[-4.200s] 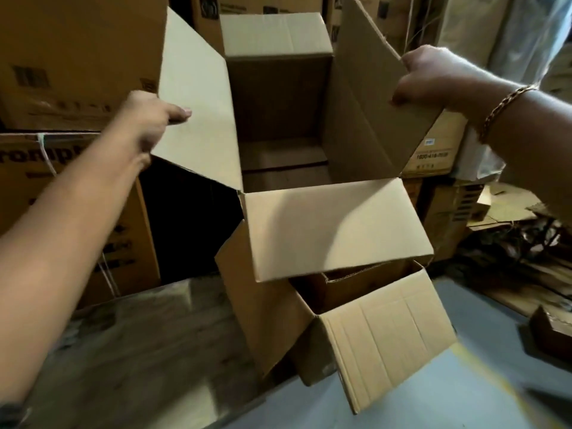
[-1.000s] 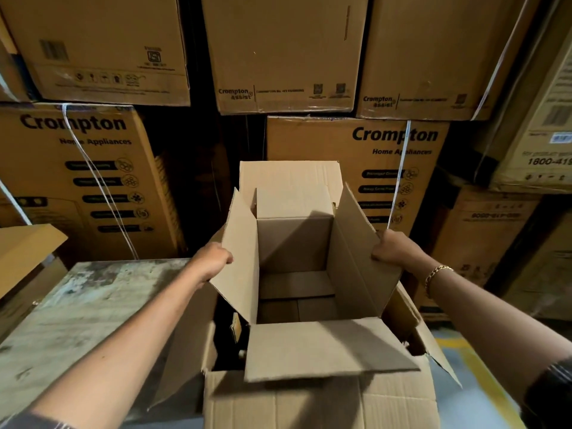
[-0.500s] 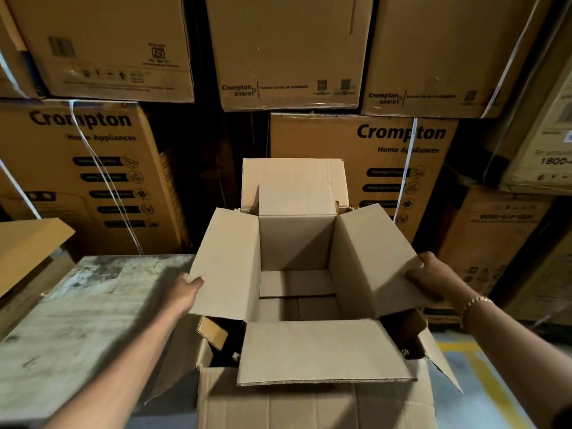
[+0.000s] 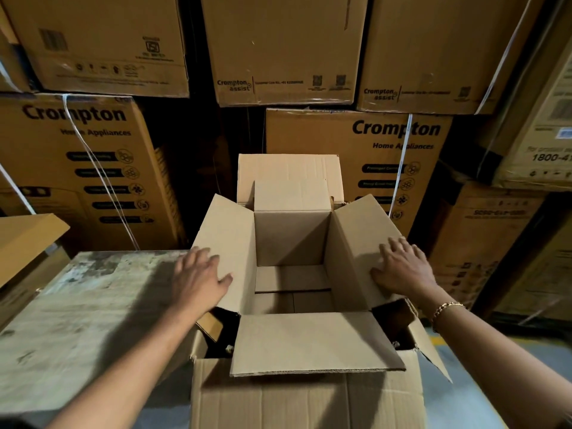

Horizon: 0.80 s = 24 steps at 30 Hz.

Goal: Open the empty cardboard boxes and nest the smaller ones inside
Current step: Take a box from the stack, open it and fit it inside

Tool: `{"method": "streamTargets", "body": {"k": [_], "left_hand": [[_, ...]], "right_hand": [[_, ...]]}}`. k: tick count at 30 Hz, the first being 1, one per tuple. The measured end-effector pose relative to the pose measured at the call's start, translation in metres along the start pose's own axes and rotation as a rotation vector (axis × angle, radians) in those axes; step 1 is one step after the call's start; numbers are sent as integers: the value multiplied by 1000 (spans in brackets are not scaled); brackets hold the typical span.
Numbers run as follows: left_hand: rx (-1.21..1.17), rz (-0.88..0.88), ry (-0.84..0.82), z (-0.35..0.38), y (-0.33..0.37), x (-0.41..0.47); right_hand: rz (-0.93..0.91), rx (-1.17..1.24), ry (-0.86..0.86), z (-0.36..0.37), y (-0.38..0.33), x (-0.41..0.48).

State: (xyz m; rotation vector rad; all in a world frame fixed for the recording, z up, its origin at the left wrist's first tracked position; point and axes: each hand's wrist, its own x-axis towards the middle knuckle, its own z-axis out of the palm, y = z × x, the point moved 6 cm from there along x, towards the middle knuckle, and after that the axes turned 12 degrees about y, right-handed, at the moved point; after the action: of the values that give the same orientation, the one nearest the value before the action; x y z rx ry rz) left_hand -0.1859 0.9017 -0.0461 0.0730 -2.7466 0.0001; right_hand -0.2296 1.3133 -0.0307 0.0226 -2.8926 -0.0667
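A smaller brown cardboard box (image 4: 292,239) sits open and empty inside a larger cardboard box (image 4: 303,400) in the middle of the head view. All of the smaller box's top flaps are spread outward. My left hand (image 4: 198,278) lies flat, fingers spread, on its left flap (image 4: 229,239). On the right flap (image 4: 356,243) my right hand (image 4: 402,267) rests flat too, a gold bracelet on its wrist. The near flap (image 4: 312,343) lies over the larger box's front edge. Dark gaps show between the two boxes at the near corners.
A worn wooden surface (image 4: 77,311) stands to the left of the boxes, with a cardboard sheet (image 4: 28,239) at its far left. Stacked printed appliance cartons (image 4: 356,144) form a wall behind. Grey floor with a yellow line (image 4: 464,342) shows at right.
The smaller box has come down into the larger one. Both hands have let go of the side flaps' edges and now press flat on the flaps, which have folded further outward.
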Motion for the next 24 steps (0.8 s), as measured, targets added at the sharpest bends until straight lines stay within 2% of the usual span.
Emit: {"method": "streamTargets", "body": {"k": [2, 4, 7, 13, 24], "left_hand": [[-79, 63, -197, 6, 27, -6], [-83, 110, -394, 16, 46, -20], [-45, 144, -514, 30, 47, -43], [13, 213, -373, 36, 47, -54], [21, 223, -366, 42, 45, -54]], "right_hand": [[-39, 47, -128, 2, -24, -5], [-3, 108, -283, 9, -40, -16], [-6, 73, -388, 26, -50, -44], [-33, 51, -259, 44, -49, -75], [-48, 52, -252, 51, -52, -71]]}}
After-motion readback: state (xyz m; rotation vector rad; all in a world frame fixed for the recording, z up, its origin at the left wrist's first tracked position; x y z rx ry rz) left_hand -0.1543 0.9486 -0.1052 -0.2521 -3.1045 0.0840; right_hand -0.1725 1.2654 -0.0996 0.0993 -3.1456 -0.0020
